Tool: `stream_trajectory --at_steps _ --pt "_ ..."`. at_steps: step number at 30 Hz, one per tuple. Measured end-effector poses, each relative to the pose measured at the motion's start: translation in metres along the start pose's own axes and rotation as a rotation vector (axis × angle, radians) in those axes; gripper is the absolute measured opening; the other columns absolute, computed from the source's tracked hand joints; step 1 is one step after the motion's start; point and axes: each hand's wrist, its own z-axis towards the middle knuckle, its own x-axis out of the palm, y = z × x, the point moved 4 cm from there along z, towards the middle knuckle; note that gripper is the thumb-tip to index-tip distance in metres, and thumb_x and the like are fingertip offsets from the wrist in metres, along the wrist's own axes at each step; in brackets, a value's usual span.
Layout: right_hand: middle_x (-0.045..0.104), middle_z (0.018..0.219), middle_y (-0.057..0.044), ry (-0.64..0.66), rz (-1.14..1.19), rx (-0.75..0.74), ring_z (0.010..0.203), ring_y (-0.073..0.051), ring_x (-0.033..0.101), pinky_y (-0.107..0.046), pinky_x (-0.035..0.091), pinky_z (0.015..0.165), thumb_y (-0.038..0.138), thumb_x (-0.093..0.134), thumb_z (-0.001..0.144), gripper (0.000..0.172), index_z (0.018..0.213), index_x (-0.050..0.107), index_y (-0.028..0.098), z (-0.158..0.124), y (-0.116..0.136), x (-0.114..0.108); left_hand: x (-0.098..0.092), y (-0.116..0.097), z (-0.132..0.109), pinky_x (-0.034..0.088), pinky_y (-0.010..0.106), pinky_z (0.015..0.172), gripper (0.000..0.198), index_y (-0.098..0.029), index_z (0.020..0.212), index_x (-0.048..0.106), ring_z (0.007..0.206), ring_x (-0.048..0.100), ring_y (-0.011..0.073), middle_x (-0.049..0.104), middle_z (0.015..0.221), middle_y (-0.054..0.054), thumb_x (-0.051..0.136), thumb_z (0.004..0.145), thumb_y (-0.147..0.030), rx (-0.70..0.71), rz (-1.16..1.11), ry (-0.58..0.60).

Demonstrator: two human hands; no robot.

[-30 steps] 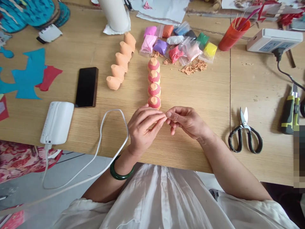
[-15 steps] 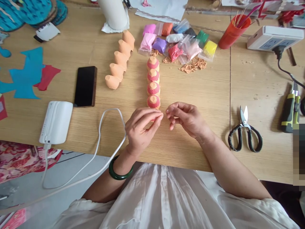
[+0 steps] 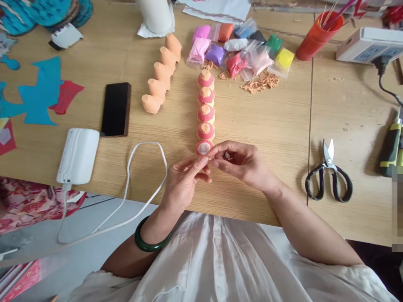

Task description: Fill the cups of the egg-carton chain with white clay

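Note:
My left hand [image 3: 182, 180] is closed in a pinch at the near end of a strip of egg-carton-like cups [image 3: 205, 113]. The fingertips of my right hand [image 3: 241, 162] meet those of the left, also pinched. What lies between the tips is too small to make out. A small whitish bit [image 3: 227, 155] shows within the curled fingers of my right hand. Most cups in the strip have orange tops with red around them; the nearest cup [image 3: 204, 147] has a pale top ringed in red. To the left stands a plain orange strip of similar cups [image 3: 162, 75].
Bags of coloured clay-like material [image 3: 236, 65] and orange shreds [image 3: 260, 83] lie behind. Scissors [image 3: 328, 167] rest at right. A phone [image 3: 116, 109], a white power bank [image 3: 78, 156] with its cable [image 3: 130, 167], a red cup of sticks [image 3: 317, 37] and a power strip [image 3: 367, 46] surround the work.
My hands have come together, fingertips touching, and sit slightly lower. The nearest cup's pale top, covered by my left hand before, now shows. The camera view has shifted a little.

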Motion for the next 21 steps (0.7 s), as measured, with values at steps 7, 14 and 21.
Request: stream_trajectory --at_steps 7,14,21 --pt "0.072 0.083 -0.001 -0.041 -0.129 -0.117 0.068 -0.012 0.063 -0.027 0.052 0.062 0.04 0.085 0.095 0.024 0.096 0.076 0.018 -0.003 0.001 0.003 0.007 0.003 0.005 0.053 0.013 0.044 0.04 -0.019 0.068 0.084 0.06 0.061 0.0075 0.068 0.065 0.0 0.106 0.057 -0.051 -0.062 -0.051 0.013" --pt "0.063 0.068 0.002 -0.196 -0.089 -0.006 0.057 -0.009 0.047 -0.025 0.038 0.05 0.061 0.092 0.081 0.046 0.084 0.074 0.018 0.005 -0.001 -0.009 -0.008 -0.004 -0.002 0.057 0.021 0.048 0.048 -0.016 0.079 0.081 0.061 0.063 0.0104 0.077 0.086 0.007 0.074 0.096 -0.061 0.177 0.211 -0.022" --pt "0.052 0.06 0.006 -0.285 -0.093 0.185 0.054 -0.008 0.034 -0.026 0.023 0.046 0.06 0.096 0.074 0.047 0.079 0.073 0.019 0.01 -0.019 -0.018 -0.042 0.0 0.001 0.067 0.028 0.061 0.067 -0.025 0.148 0.059 0.067 0.074 0.0092 0.065 0.149 0.015 0.084 0.089 -0.046 0.124 0.388 -0.088"
